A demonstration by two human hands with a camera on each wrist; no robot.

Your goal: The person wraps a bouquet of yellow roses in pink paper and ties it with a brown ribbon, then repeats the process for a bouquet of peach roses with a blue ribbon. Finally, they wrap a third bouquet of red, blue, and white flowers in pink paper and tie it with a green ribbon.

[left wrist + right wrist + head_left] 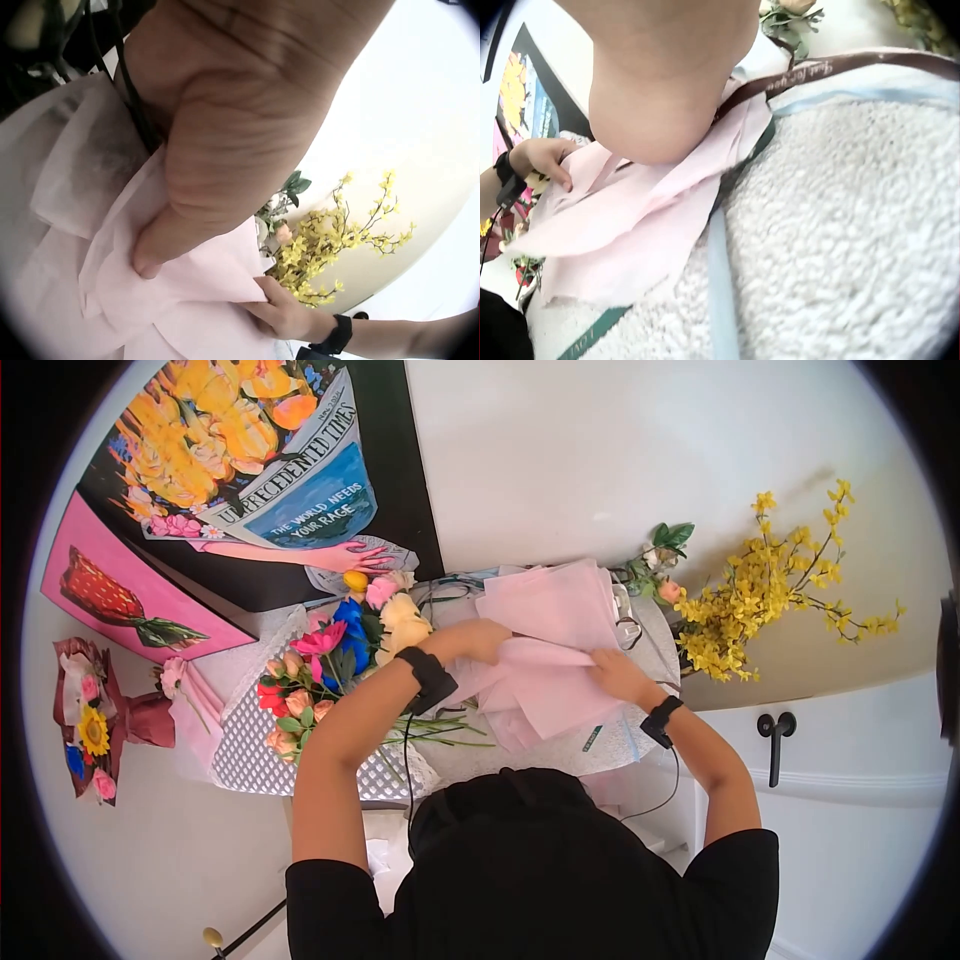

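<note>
Layered pale pink wrapping paper point(545, 705) lies across the textured white tabletop, its sheets folded and overlapping. My left hand point(482, 640) grips the paper at its left side; in the left wrist view the thumb point(161, 255) lies over a fold, and a dark stem point(129, 82) runs in beside the palm. At the paper's right edge, my right hand point(622, 677) pinches a fold, with finger and thumb visible in the left wrist view. Left of the paper lie artificial flowers, among them a blue flower point(350, 625), a cream flower point(403, 622) and a magenta flower point(320, 643).
Loose green stems point(450, 732) reach toward the near edge. Ribbons, including a brown ribbon point(817, 73) and a light blue ribbon point(721, 285), lie by the paper. Yellow blossom branches point(735, 625) stand at right. Paintings lean at left, near a wrapped bouquet point(95, 725).
</note>
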